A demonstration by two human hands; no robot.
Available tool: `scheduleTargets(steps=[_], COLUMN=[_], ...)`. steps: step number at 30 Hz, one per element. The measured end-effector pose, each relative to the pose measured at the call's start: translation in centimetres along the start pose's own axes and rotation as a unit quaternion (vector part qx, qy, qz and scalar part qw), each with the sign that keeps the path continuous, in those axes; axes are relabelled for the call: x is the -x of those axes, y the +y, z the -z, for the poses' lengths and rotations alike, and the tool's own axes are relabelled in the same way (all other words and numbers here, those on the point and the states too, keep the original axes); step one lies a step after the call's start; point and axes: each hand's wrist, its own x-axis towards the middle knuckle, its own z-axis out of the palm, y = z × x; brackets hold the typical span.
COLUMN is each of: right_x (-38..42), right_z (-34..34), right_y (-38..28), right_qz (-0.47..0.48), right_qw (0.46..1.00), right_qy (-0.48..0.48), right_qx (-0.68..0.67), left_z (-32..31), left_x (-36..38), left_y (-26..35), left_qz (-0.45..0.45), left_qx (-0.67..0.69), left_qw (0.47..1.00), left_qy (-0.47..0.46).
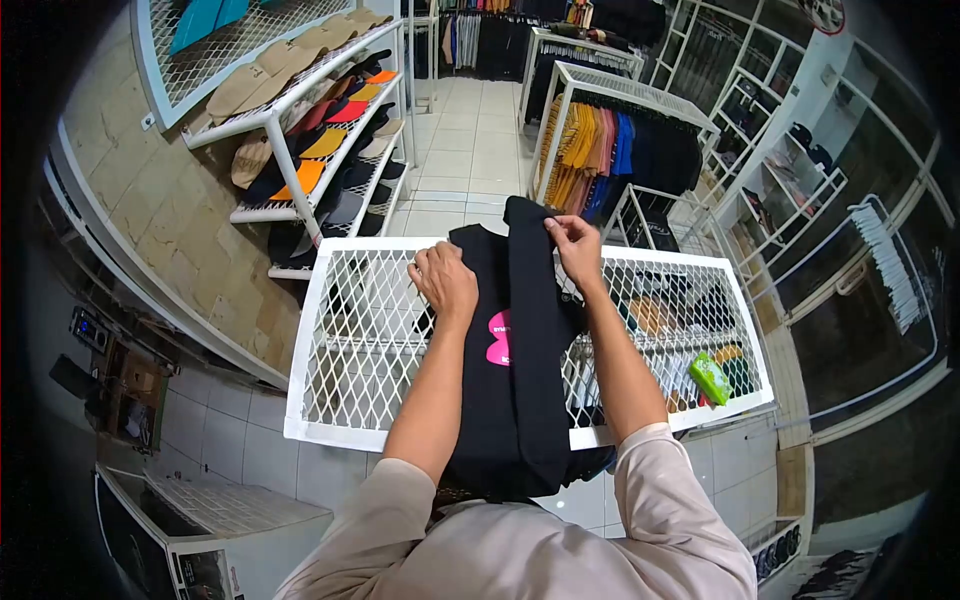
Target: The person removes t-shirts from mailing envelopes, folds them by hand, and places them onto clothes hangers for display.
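Note:
A black shirt (487, 410) with a pink print lies lengthwise over a white metal mesh table (303, 400). Its right side is folded inward in a long strip that covers part of the print, and its lower end hangs over the near edge. My left hand (445, 283) has its fingers curled at the shirt's upper left edge. My right hand (577, 252) pinches the top right corner of the folded strip between thumb and fingers.
A green packet (710, 378) sits on the table's right end. Shelves of caps (322, 143) stand at the left. Beyond the table is a rack of hanging shirts (584, 135). Hangers (885, 255) hang at the far right, and a white cabinet (235, 530) stands at lower left.

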Motion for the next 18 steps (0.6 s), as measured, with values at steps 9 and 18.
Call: scheduleTargets(steps=[9,18], right_x=[-3.4,-6.1], right_z=[9.7,10.6], right_y=[-6.1,-3.0], right_qz=[0.067,0.201], right_qw=[0.984,0.834], right_qy=[0.119,0.078], right_qx=[0.116,0.508], left_z=[9.4,5.9], left_x=[-4.7,-7.1], left_y=[0.9,-3.1], left_qz=[0.008,-0.107], left_qx=[0.169,-0.08], left_qw=[0.98,0.991], left_qy=[0.102,-0.024])
